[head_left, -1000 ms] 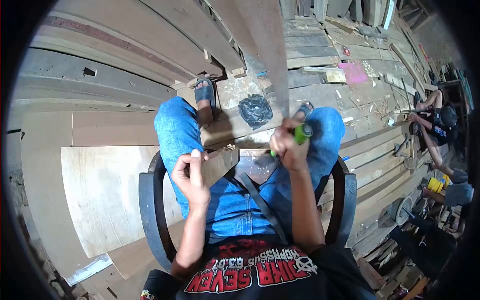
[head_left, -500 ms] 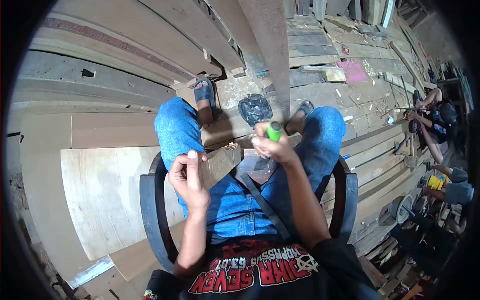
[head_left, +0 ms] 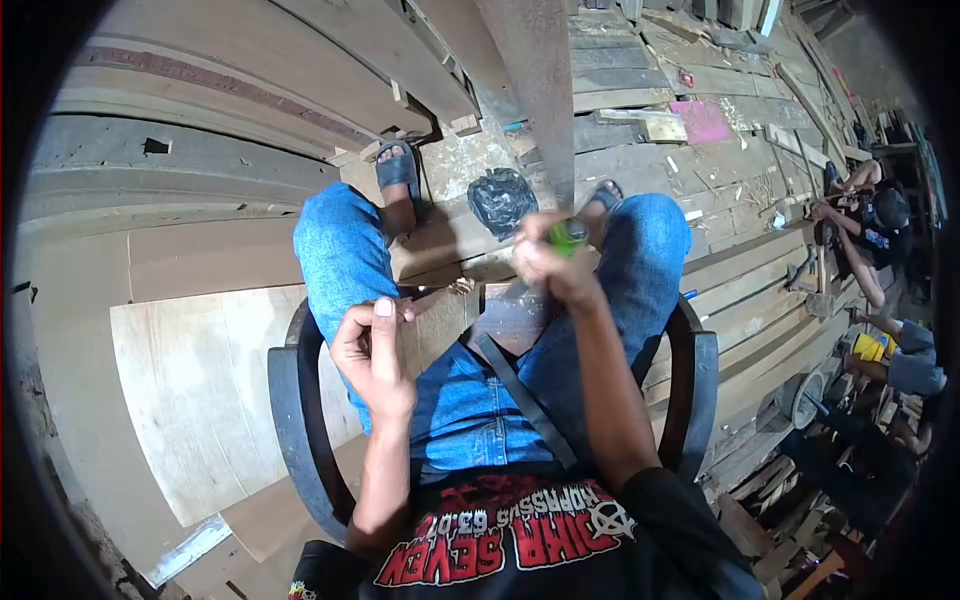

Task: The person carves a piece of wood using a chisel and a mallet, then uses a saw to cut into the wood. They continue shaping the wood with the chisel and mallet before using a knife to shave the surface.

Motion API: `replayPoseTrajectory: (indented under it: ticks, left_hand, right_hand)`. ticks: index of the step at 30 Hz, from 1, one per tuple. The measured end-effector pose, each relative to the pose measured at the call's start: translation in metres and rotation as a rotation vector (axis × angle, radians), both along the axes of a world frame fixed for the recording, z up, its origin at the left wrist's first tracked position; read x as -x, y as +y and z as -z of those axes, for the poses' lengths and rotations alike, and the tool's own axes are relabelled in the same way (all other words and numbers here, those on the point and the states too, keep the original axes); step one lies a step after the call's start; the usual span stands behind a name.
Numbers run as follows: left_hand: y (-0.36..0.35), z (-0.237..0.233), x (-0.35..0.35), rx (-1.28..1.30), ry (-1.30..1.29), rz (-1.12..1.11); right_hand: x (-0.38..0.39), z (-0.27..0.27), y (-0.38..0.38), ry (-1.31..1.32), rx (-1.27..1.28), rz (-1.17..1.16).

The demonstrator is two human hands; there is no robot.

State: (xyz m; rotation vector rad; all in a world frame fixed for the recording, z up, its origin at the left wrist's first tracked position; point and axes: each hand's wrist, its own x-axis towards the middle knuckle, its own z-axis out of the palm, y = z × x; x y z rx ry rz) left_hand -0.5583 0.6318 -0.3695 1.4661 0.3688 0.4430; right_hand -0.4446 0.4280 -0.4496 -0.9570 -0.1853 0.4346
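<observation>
- Clamped in a fist, the right hand (head_left: 548, 268) wraps a green-handled tool (head_left: 569, 236); the handle's end pokes up above the knuckles, and the working end points down, hidden behind the fingers.
- Just below that fist, a wooden piece (head_left: 505, 318) lies across the lap, so the tool's hidden tip appears to bear on its far end.
- Curled shut on the piece's near-left edge, thumb up, the left hand (head_left: 372, 350) seems to pin it against the thigh so it will not slide under pressure.
- Both jeans-clad knees (head_left: 335, 250) spread to either side and make a cradle for the piece.
- Around the hips curves the dark rim of a chair (head_left: 290, 400).
- Beyond the knees, a black bag (head_left: 500, 200) lies on floor boards; another person (head_left: 880, 230) crouches well apart, far right.
</observation>
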Motion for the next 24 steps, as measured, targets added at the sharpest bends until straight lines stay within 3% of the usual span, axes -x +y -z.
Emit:
replayPoseTrajectory:
  ticks: [1,3,5,6,9,11,13,15,16,20,24]
  left_hand:
    - [-0.001,0.000,0.001,-0.001,0.015,-0.003]
    - [-0.002,-0.003,0.004,-0.007,0.039,-0.009]
    - [-0.001,-0.001,0.004,0.007,0.035,-0.013]
    - [-0.002,-0.001,0.003,0.001,0.028,-0.013]
    - [-0.003,-0.002,0.002,-0.022,0.012,-0.006]
    - [-0.004,-0.005,0.005,-0.081,0.025,0.005]
    - [-0.002,0.000,0.010,-0.083,0.042,0.010]
    - [-0.002,0.006,0.013,-0.086,0.071,0.004]
    - [-0.003,0.006,0.011,-0.070,0.060,0.008]
    - [-0.006,0.015,0.010,-0.052,0.113,-0.062]
    - [-0.015,0.020,0.008,0.031,-0.001,-0.103]
  right_hand:
    - [-0.011,-0.009,-0.008,-0.020,-0.137,-0.010]
    - [-0.013,-0.016,-0.015,0.041,-0.150,-0.101]
    - [0.003,-0.006,-0.017,0.145,-0.070,-0.202]
    - [0.009,-0.001,-0.012,0.081,0.213,-0.185]
    - [0.001,0.002,-0.005,-0.090,0.088,0.087]
    - [-0.016,-0.010,-0.014,-0.164,-0.132,0.163]
    - [-0.018,-0.019,-0.022,-0.074,-0.228,0.059]
    - [-0.003,0.004,-0.015,0.053,-0.064,-0.038]
    - [0.009,0.023,-0.010,0.009,0.206,-0.017]
    - [-0.001,0.010,-0.014,-0.106,-0.202,0.374]
    - [-0.015,-0.015,-0.032,-0.221,-0.257,0.328]
